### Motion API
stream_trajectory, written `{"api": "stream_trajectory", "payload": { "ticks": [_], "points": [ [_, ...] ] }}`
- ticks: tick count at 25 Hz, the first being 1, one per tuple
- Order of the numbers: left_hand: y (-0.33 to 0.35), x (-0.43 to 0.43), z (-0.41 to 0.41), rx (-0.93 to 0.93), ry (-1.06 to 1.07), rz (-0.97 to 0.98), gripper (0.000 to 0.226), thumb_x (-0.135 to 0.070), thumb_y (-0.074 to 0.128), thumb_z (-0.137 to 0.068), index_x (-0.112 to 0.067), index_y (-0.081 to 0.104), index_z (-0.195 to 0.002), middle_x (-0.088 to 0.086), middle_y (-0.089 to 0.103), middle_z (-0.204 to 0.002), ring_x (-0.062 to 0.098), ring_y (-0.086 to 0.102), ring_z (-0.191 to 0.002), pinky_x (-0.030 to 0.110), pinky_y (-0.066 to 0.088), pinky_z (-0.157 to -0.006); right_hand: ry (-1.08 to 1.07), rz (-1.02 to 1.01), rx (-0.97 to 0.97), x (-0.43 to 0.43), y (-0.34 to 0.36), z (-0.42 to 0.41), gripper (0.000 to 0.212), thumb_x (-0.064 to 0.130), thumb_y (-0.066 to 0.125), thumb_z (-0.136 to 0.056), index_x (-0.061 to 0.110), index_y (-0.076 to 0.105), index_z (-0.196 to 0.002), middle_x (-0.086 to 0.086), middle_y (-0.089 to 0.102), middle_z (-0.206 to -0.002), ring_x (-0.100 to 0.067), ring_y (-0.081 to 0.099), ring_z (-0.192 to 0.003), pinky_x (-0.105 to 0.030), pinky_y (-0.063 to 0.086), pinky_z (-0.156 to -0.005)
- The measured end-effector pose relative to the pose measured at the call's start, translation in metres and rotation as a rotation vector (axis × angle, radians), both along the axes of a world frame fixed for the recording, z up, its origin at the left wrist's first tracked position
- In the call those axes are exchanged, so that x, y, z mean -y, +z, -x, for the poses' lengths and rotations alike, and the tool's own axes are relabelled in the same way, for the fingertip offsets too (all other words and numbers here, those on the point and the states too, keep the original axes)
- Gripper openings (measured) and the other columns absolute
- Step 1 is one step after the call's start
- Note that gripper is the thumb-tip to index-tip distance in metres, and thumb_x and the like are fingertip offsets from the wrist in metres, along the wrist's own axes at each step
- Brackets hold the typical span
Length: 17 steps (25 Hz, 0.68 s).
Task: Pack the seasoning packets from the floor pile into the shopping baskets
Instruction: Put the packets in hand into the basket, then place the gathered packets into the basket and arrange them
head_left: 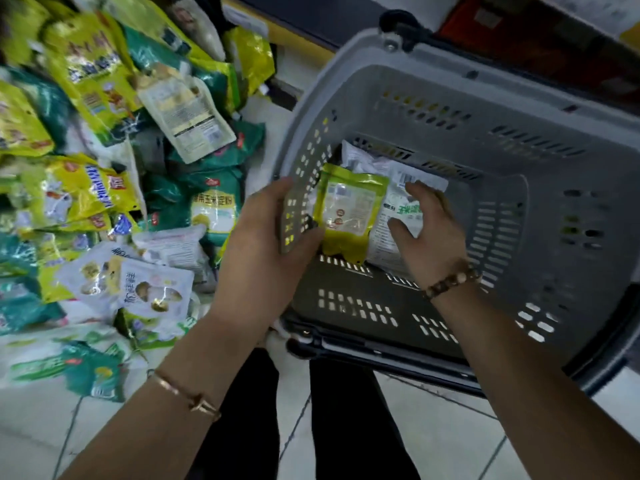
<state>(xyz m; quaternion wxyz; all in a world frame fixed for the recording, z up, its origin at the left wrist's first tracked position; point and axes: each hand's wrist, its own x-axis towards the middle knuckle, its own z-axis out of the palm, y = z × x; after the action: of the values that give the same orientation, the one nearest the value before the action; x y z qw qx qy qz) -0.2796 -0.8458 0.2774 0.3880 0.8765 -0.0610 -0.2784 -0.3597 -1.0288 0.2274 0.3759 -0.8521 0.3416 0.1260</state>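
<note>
1. Left hand [263, 244] clamped on the left wall of the grey shopping basket [450, 98]: fingers outside, thumb inside, touching a yellow-green seasoning packet [346, 209].
2. Yellow-green packet propped inside against that wall, overlapping a white packet [401, 209] with green lettering.
3. Right hand [429, 230] inside the basket, fingers spread and bent over the white packet; gripping or merely pressing, cannot tell.
4. Heaped on the tiled floor left of the basket: pile of packets [104, 168], yellow, green and white.

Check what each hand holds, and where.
Left hand grips the grey basket's side wall, thumb inside by the yellow-green packet. Right hand rests spread-fingered on the white packet, gripping nothing.
</note>
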Motion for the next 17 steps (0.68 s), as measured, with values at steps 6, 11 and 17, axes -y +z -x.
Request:
{"api": "stream_trajectory", "payload": {
  "ticks": [6,11,17],
  "points": [
    [0.002,-0.110,0.013,-0.054,0.256,-0.041,0.054,-0.020,0.067,-0.086,-0.018,0.045,-0.135,-0.014,0.045,-0.124,0.002,0.047,-0.112,0.002,0.035,-0.081,0.105,-0.043,0.153,-0.096,0.048,-0.027,0.045,0.016,0.063,-0.088,0.014,0.051,-0.131,-0.007,0.055,-0.130,-0.020,0.051,-0.116,-0.021,0.037,-0.093],
    [-0.017,-0.209,0.027,-0.131,0.376,-0.081,0.053,-0.024,0.065,-0.087,-0.021,0.045,-0.135,-0.015,0.043,-0.125,0.005,0.047,-0.113,0.026,0.040,-0.090,0.190,-0.139,0.226,-0.207,0.048,-0.039,0.046,0.022,0.057,-0.079,0.012,0.058,-0.124,-0.006,0.062,-0.121,-0.019,0.058,-0.109,-0.026,0.043,-0.092],
    [-0.076,-0.296,0.037,-0.337,0.584,-0.079,0.049,-0.022,0.065,-0.087,-0.018,0.047,-0.133,-0.007,0.049,-0.120,0.014,0.051,-0.115,0.039,0.044,-0.098,0.235,-0.229,-0.061,-0.300,-0.035,-0.043,0.037,0.012,0.060,-0.087,0.014,0.057,-0.124,-0.004,0.061,-0.124,-0.019,0.057,-0.114,-0.029,0.043,-0.094]
  ]
}}
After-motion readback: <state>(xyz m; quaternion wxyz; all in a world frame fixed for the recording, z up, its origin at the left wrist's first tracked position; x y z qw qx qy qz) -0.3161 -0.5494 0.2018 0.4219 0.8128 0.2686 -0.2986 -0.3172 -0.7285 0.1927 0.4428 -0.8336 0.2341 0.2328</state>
